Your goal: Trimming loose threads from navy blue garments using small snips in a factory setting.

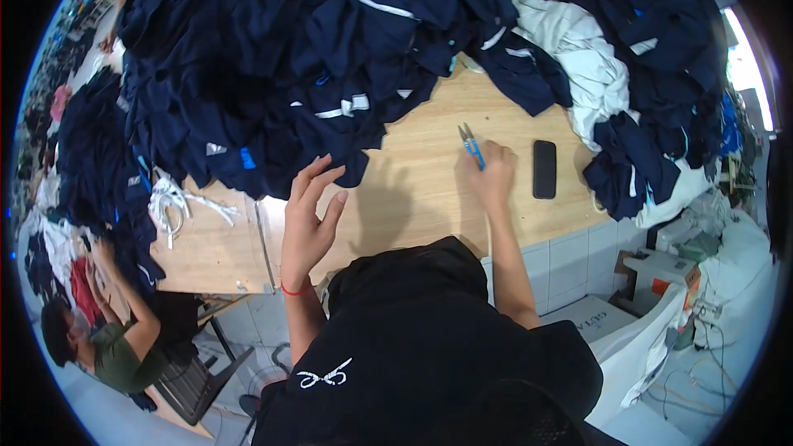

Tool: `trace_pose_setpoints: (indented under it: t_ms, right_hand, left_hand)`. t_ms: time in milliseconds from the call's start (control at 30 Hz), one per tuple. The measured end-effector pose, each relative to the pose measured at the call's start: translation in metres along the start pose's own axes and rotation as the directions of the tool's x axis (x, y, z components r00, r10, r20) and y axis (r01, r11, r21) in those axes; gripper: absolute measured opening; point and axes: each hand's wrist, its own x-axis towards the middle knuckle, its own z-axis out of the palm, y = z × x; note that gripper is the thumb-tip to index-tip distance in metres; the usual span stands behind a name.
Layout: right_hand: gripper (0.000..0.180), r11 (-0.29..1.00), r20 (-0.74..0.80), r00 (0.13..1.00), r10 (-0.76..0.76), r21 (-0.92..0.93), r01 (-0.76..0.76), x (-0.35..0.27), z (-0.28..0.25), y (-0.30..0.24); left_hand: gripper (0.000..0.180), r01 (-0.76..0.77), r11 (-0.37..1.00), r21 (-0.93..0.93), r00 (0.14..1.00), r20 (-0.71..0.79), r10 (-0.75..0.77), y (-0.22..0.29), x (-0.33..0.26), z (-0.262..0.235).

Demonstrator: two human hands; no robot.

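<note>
Thread snips [472,149] with blue handles and metal blades are in my right hand [494,173], which rests low over the wooden table [421,149]. The blades point away from me, slightly left. My left hand [312,219] is raised over the table's near edge, its fingers apart and nothing in it. A red string circles that wrist. Beyond both hands lies a big heap of navy blue garments [273,58] with white and bright blue bits showing. Nearest to my left fingertips is the heap's near edge. Right of my right hand lies a black phone [544,169].
White cloth [578,58] lies among the garments at the right. White straps [178,206] lie on the table at the left. A co-worker [120,347] handles cloth at the far left, near a dark chair [186,380]. Boxes [591,318] and cables stand at the lower right.
</note>
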Motion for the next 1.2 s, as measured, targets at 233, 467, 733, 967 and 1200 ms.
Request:
trace_pose_setpoints:
  t_ms: [233,467,733,967,1200]
  right_hand:
    - [0.017,0.994,0.197,0.978,-0.070,0.093,0.052,0.026,0.021,0.019]
    - [0.026,0.863,-0.145,0.919,0.367,0.422,-0.278,0.134,0.009,0.122]
    - [0.037,0.994,0.166,0.982,0.091,-0.078,-0.079,0.121,0.015,0.075]
    - [0.025,0.819,0.353,0.915,-0.197,0.571,-0.044,-0.013,-0.001,-0.084]
    - [0.026,0.357,0.675,0.683,-0.278,0.733,-0.579,-0.033,-0.057,-0.095]
  left_hand:
    - [0.033,-0.019,0.998,-0.063,0.998,0.055,0.023,0.004,0.003,0.004]
    - [0.030,0.147,0.989,0.001,0.983,-0.110,-0.146,-0.038,-0.031,-0.023]
    - [0.030,0.115,0.991,0.066,0.986,-0.131,-0.105,-0.029,-0.025,-0.027]
    - [0.047,0.046,0.994,-0.100,0.975,0.221,-0.023,-0.059,-0.017,0.019]
    - [0.083,-0.054,0.991,-0.123,0.884,0.456,0.104,-0.063,-0.031,0.071]
